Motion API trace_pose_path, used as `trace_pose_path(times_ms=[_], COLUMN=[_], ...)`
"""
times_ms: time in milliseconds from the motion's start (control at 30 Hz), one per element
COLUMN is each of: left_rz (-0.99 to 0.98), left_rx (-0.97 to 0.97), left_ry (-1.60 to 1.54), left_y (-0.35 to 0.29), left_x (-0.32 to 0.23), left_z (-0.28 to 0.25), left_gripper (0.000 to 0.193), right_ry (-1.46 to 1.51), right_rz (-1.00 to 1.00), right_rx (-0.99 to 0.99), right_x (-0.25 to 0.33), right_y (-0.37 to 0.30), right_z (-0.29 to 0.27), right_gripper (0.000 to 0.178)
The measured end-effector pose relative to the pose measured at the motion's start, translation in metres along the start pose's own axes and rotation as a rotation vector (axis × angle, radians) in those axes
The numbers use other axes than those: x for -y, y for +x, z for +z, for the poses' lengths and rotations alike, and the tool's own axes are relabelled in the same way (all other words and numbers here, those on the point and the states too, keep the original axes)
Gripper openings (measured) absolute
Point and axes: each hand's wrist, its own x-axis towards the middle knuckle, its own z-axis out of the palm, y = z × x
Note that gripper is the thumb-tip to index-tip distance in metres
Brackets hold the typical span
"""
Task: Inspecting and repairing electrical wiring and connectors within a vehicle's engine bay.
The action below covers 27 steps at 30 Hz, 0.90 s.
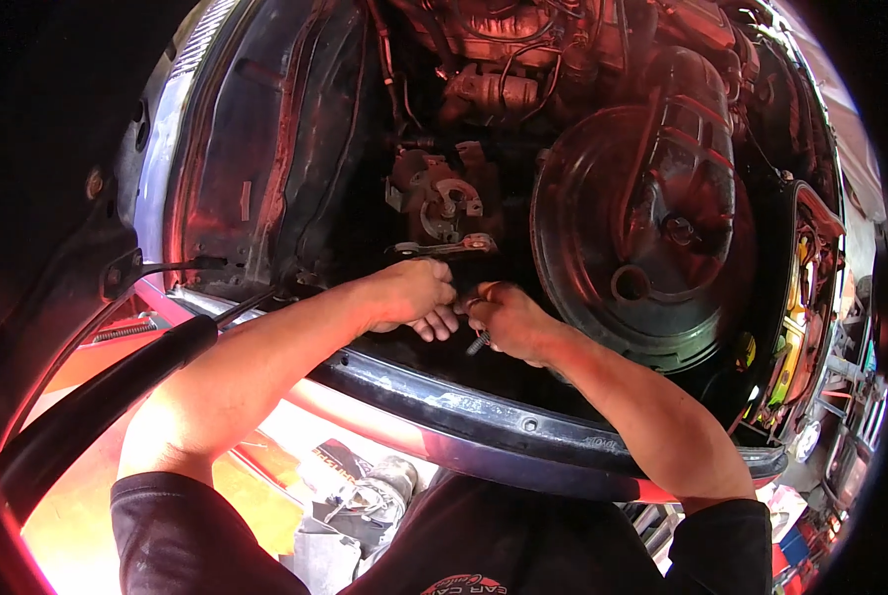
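Note:
Both my hands are over the dark front of a vehicle's engine bay, just behind the front edge panel [484, 402]. My left hand [414, 296] has its thumb and index finger curled together, the other fingers bent loosely below; whatever they pinch is hidden. Close beside it, my right hand [511, 322] is closed around a small ridged, coiled-looking metal piece [478, 343], whose end pokes out below the fingers. Beyond the hands lie a flat metal bracket [446, 245] and a worn metal mechanism with a curved plate [449, 203].
A large round black air-cleaner housing [583, 198] with a thick duct [687, 149] fills the right side. A black strut [107, 407] slants beside my left forearm. Engine parts [494, 89] and hoses sit at the back. A shoe [389, 486] shows below the front edge.

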Motion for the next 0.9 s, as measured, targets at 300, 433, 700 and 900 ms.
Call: trace_pose_path(times_ms=[300, 433, 700, 900], left_rz=[0.291, 0.6, -0.023, 0.022], left_rx=[-0.104, -0.12, -0.054, 0.053], left_ry=[0.504, 1.046, 0.157, 0.406], left_y=[-0.013, -0.012, -0.002, -0.001], left_x=[-0.01, -0.003, 0.0, -0.003], left_z=[0.013, 0.008, -0.004, -0.009], left_gripper=[0.005, 0.014, 0.02, 0.028], right_ry=[-0.034, -0.12, -0.437, -0.5], right_rz=[0.072, 0.156, -0.238, -0.242], right_rx=[0.034, 0.072, -0.055, -0.023], right_x=[-0.003, 0.001, -0.007, -0.005], right_y=[0.001, 0.0, -0.004, -0.004], right_z=[-0.001, 0.0, 0.003, 0.002], right_gripper=[0.019, 0.02, 0.022, 0.024])
